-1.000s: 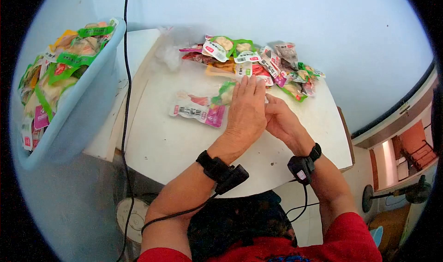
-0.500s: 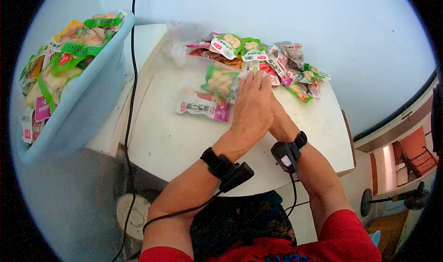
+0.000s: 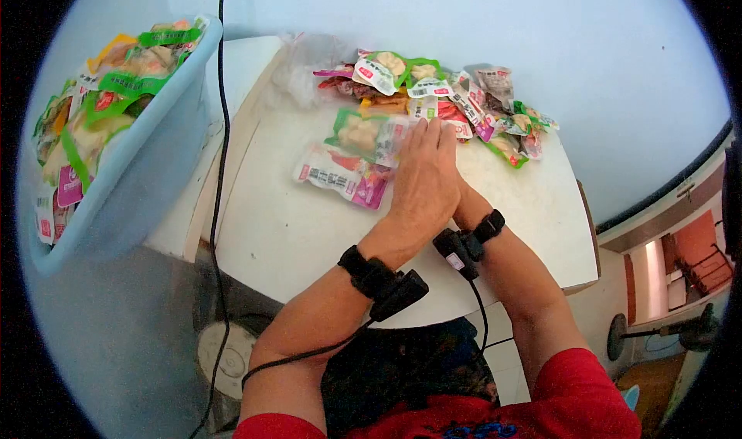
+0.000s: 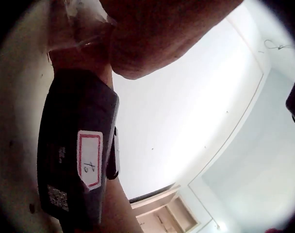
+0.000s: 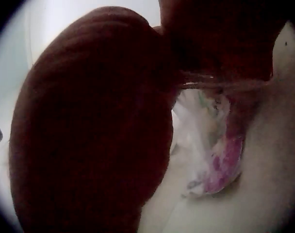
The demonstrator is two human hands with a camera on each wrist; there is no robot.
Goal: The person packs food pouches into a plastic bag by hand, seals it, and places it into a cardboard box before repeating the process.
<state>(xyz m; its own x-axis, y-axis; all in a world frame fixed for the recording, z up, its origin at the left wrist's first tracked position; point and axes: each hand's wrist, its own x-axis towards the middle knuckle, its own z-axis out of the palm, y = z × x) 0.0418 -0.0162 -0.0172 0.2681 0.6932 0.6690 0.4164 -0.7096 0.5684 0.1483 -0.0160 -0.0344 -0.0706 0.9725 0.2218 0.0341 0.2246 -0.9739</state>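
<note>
A clear plastic bag [image 5: 193, 128] hangs by its gathered film between the two hands. Inside show a green-edged food packet [image 3: 359, 134] and a white and purple packet [image 3: 340, 178]. My left hand [image 3: 423, 182] lies over the right with its fingers straight and together, palm against the bag's gathered end. Only the wrist side of my right hand [image 3: 470, 204] shows in the head view; its fingers are hidden behind the left hand. The right wrist view has dark hand shapes with film stretched between them.
A heap of sealed food packets [image 3: 464, 103] lies at the back of the white table [image 3: 263, 230]. Beside it is crumpled clear plastic [image 3: 305, 79]. A blue basin [image 3: 166, 122] full of packets stands at the left, with a black cable [image 3: 224, 145] hanging past it.
The packets in the bag have shifted and turned, the green-edged one moving left and into fuller view. My right hand has slid further behind the left, its wrist moving left.
</note>
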